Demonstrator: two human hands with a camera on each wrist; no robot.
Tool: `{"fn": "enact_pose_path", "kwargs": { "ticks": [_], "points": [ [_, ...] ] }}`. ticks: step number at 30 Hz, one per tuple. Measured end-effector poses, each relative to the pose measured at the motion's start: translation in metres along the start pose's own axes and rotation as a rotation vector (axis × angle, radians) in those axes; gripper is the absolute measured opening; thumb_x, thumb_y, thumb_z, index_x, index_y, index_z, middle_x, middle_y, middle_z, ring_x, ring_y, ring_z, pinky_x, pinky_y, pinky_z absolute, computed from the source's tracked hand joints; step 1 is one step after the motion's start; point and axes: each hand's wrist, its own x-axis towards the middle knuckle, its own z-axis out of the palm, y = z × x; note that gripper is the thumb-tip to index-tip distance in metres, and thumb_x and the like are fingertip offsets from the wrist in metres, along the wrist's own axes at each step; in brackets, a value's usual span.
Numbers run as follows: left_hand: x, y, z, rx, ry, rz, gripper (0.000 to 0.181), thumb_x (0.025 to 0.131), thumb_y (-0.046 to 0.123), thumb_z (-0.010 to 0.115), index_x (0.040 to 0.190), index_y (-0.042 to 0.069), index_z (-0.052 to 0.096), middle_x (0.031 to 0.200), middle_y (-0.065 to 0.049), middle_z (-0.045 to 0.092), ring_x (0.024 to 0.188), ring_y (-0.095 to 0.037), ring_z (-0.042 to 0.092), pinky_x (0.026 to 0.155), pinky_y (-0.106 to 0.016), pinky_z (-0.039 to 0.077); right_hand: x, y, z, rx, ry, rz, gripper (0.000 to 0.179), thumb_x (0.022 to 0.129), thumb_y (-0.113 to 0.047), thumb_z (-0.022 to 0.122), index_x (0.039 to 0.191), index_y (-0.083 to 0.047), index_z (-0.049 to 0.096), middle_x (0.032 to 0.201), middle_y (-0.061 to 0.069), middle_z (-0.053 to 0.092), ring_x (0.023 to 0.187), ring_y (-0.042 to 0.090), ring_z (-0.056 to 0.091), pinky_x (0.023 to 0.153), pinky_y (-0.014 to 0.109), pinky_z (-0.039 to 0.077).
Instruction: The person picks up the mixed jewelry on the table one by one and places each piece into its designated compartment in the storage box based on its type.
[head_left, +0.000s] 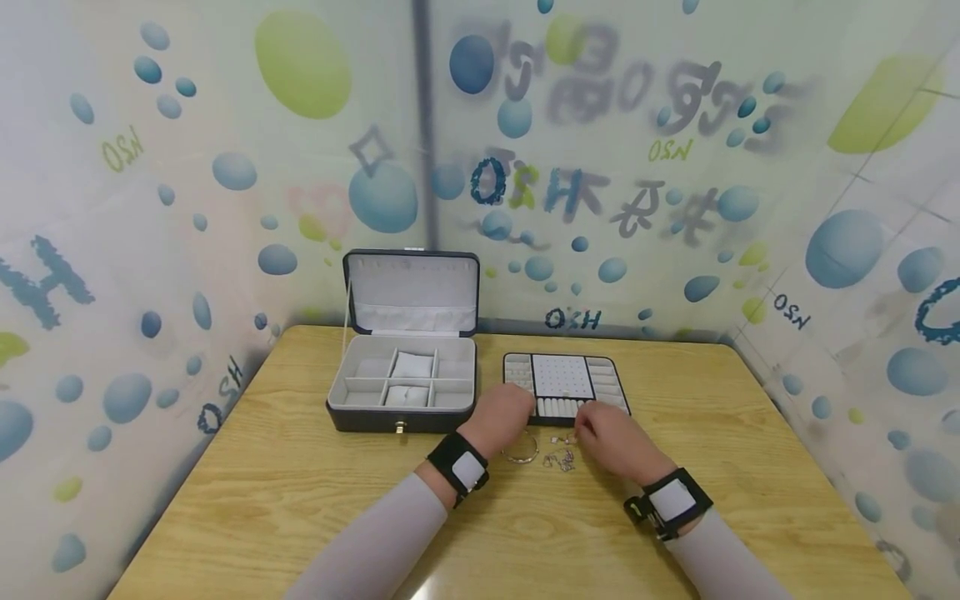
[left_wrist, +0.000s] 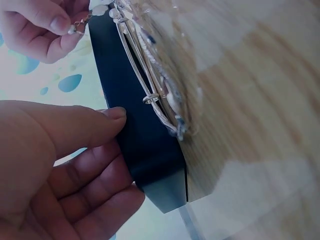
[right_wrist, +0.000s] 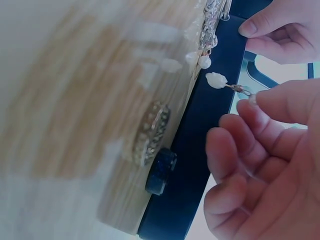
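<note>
Around my worktop [head_left: 247, 500], the wall covering [head_left: 465, 125] carries H2O in mirror writing: dark blue lettering [head_left: 572, 319] just above the back edge, larger blue-and-green lettering [head_left: 525, 185] higher up, small dark lettering [head_left: 791, 310] beyond the back right corner. Left of the back left corner I read a big blue H [head_left: 45, 281]. The blurred grey characters [head_left: 667, 208] I cannot make out.

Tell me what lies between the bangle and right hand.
Small jewelry pieces lie on the table between the bangle and right hand, as the head view shows.

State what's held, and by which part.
Right hand pinches jewelry by the end opposite its white bead; left hand grips the tray by its near left corner.
</note>
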Motion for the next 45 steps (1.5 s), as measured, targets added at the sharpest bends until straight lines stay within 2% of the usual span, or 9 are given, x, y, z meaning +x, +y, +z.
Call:
{"fn": "enact_pose_path", "kwargs": {
  "ticks": [7, 13, 16, 24, 30, 37, 45],
  "points": [
    [0.000, 0.001, 0.001, -0.015, -0.019, -0.017, 0.015, 0.098, 0.011, 0.071, 0.090, 0.019, 0.079, 0.086, 0.003, 0.078, 0.075, -0.012, 0.070, 0.064, -0.029, 0.057, 0.004, 0.011, 0.000, 0.009, 0.036, 0.012, 0.013, 0.102, -0.013, 0.062, 0.090, -0.016, 0.066, 0.085, -0.003, 0.062, 0.076, 0.010, 0.053, 0.069, 0.030, 0.047],
    [0.000, 0.000, 0.004, -0.009, -0.010, -0.008, 0.015, 0.098, 0.011, 0.071, 0.089, 0.020, 0.080, 0.086, 0.004, 0.078, 0.077, -0.011, 0.070, 0.064, -0.029, 0.057, 0.010, 0.014, -0.012, 0.038, 0.079, 0.047, 0.014, 0.104, -0.012, 0.060, 0.092, -0.010, 0.066, 0.081, 0.002, 0.060, 0.070, 0.014, 0.053, 0.064, 0.030, 0.044],
    [-0.001, -0.002, 0.005, -0.006, -0.009, -0.007, 0.015, 0.098, 0.012, 0.071, 0.090, 0.020, 0.080, 0.086, 0.004, 0.078, 0.077, -0.010, 0.070, 0.064, -0.028, 0.057, 0.016, 0.015, -0.015, 0.027, 0.092, 0.061, 0.015, 0.104, -0.012, 0.059, 0.092, -0.008, 0.066, 0.081, 0.003, 0.060, 0.072, 0.016, 0.054, 0.065, 0.031, 0.045],
    [-0.001, -0.002, 0.006, -0.015, -0.019, -0.015, 0.015, 0.098, 0.012, 0.071, 0.090, 0.020, 0.080, 0.086, 0.004, 0.078, 0.077, -0.011, 0.069, 0.064, -0.029, 0.057, 0.028, 0.021, -0.013, -0.045, 0.086, 0.115, 0.015, 0.105, -0.013, 0.057, 0.094, -0.007, 0.067, 0.087, 0.006, 0.066, 0.077, 0.019, 0.058, 0.071, 0.037, 0.051],
    [-0.001, 0.000, 0.004, 0.003, -0.017, 0.000, 0.014, 0.099, 0.014, 0.070, 0.091, 0.021, 0.079, 0.088, 0.005, 0.078, 0.082, -0.011, 0.071, 0.067, -0.029, 0.058, 0.034, 0.025, -0.013, -0.102, 0.091, 0.136, 0.017, 0.105, -0.013, 0.056, 0.093, -0.005, 0.065, 0.085, 0.007, 0.064, 0.075, 0.020, 0.057, 0.068, 0.037, 0.048],
    [-0.001, 0.001, 0.001, 0.012, -0.013, 0.000, 0.013, 0.101, 0.016, 0.069, 0.094, 0.020, 0.080, 0.089, 0.004, 0.078, 0.082, -0.011, 0.072, 0.066, -0.028, 0.058, 0.038, 0.026, -0.016, -0.110, 0.095, 0.122, 0.018, 0.106, -0.013, 0.055, 0.093, -0.004, 0.064, 0.083, 0.008, 0.062, 0.073, 0.020, 0.055, 0.067, 0.037, 0.047],
    [-0.001, -0.001, -0.001, -0.001, -0.004, -0.003, 0.014, 0.101, 0.017, 0.070, 0.092, 0.019, 0.080, 0.088, 0.003, 0.078, 0.080, -0.012, 0.072, 0.065, -0.029, 0.058, 0.053, 0.017, -0.020, -0.096, 0.106, 0.145, 0.020, 0.107, -0.014, 0.052, 0.093, -0.004, 0.063, 0.081, 0.009, 0.060, 0.071, 0.021, 0.054, 0.065, 0.036, 0.043]
  ]
}}
